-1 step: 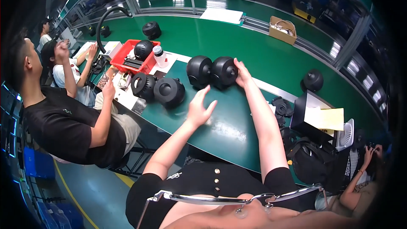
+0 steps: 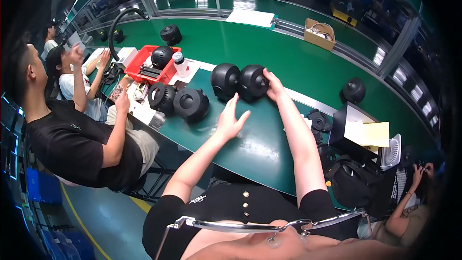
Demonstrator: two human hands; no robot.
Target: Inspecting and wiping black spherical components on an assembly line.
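Observation:
Two black round housings stand side by side on the green work table [image 2: 240, 149] in front of me. My right hand [image 2: 274, 86] curves against the outer side of the right-hand housing [image 2: 253, 83]; part of its fingers is hidden behind it. Just below the left-hand housing [image 2: 224, 81] is my left hand [image 2: 232, 120], its fingers stretched upward and its thumb spread, holding nothing. Whether its fingertips touch that housing I cannot tell. Further left lie a black housing with a round recessed face [image 2: 191, 105] and a ribbed black housing [image 2: 162, 97].
A red bin [image 2: 147, 65] with black parts stands beside a white bottle [image 2: 181, 63]. At right are a black box [image 2: 340, 125] with papers and a black bag [image 2: 351, 180]. A co-worker [image 2: 86, 144] sits at left. More housings sit on the green surface beyond.
My left hand has shifted slightly up and right, toward the housings. My right hand stays against the right-hand housing.

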